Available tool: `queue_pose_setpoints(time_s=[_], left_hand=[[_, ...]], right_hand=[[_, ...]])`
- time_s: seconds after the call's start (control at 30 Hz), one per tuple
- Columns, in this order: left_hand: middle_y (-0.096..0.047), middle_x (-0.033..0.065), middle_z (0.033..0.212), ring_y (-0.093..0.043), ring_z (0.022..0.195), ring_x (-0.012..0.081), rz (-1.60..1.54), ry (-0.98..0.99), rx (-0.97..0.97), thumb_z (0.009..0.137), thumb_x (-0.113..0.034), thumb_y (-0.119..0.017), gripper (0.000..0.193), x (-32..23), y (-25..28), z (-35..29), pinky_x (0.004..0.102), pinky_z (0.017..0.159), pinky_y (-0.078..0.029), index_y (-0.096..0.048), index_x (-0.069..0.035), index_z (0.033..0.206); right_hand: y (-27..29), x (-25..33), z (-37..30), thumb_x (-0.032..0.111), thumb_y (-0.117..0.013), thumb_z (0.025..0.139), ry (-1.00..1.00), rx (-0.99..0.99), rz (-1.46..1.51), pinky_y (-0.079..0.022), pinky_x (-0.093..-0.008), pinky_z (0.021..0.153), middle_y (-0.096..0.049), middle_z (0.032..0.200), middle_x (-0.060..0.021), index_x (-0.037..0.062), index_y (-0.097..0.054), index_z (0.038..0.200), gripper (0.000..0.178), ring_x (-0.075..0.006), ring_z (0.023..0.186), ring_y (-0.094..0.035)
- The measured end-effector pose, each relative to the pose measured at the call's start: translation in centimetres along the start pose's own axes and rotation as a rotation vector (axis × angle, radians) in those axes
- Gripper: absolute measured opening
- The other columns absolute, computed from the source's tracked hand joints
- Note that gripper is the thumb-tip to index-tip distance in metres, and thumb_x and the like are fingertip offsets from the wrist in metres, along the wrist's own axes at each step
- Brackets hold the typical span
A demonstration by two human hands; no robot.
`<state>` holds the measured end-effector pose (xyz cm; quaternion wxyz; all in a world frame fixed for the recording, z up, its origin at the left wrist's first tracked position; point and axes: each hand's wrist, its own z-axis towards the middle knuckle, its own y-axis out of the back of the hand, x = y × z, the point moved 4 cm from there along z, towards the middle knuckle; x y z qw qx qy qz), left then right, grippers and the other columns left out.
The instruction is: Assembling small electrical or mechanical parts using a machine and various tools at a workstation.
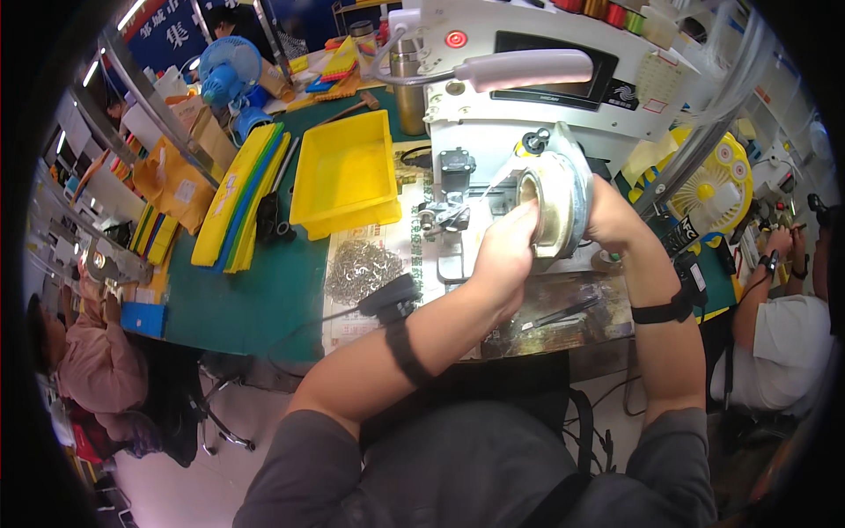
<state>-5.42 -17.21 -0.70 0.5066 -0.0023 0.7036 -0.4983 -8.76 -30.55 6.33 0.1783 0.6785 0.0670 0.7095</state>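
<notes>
Both my hands hold a round, hollow piece (556, 216) with a pale beige inner band and a grey-blue outer layer; its exact kind is unclear. It stands tilted on edge under the bright light at the white machine's head. My left hand (506, 255) is closed on the near left rim, thumb pointing up along it. On the far right side my right hand (613, 218) is closed round the outer layer, its fingertips partly hidden behind it. Just left of the piece sit the machine's small black motor box (456, 167) and metal clamp parts (443, 217).
A white machine (546, 110) with a lamp arm (528, 70) fills the back. Left of my hands are a pile of small metal rings (361, 268), a yellow bin (346, 176) and yellow, green and blue strips (238, 202). Tweezers (561, 314) lie near the front edge. People sit at both sides.
</notes>
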Motion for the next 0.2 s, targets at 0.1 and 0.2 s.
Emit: queue_pose_setpoints(time_s=[0.1, 0.2], left_hand=[[-0.064, 0.0067, 0.127, -0.058, 0.115, 0.0157, 0.032, -0.053, -0.06, 0.104, -0.019, -0.057, 0.038, -0.8, 0.1, -1.0, 0.031, 0.102, -0.042, -0.056, 0.002, 0.136], [-0.064, 0.0106, 0.131, -0.058, 0.125, 0.0241, 0.033, 0.001, -0.17, 0.104, -0.024, -0.059, 0.047, -3.8, 2.1, -7.4, 0.0392, 0.109, -0.042, -0.047, 0.001, 0.143]], right_hand=[[1.4, -0.7, -0.6, 0.0, -0.072, 0.082, 0.027, -0.011, -0.204, -0.053, -0.032, 0.074, -0.075, 0.093, -0.01, -0.0043, -0.073, 0.107, 0.026, -0.0143, 0.083, -0.066], [2.0, -0.3, -2.0, 0.002, -0.071, 0.084, 0.059, -0.053, -0.398, -0.053, -0.0341, 0.078, -0.076, 0.097, -0.0082, -0.0001, -0.074, 0.11, 0.027, -0.0176, 0.087, -0.068]])
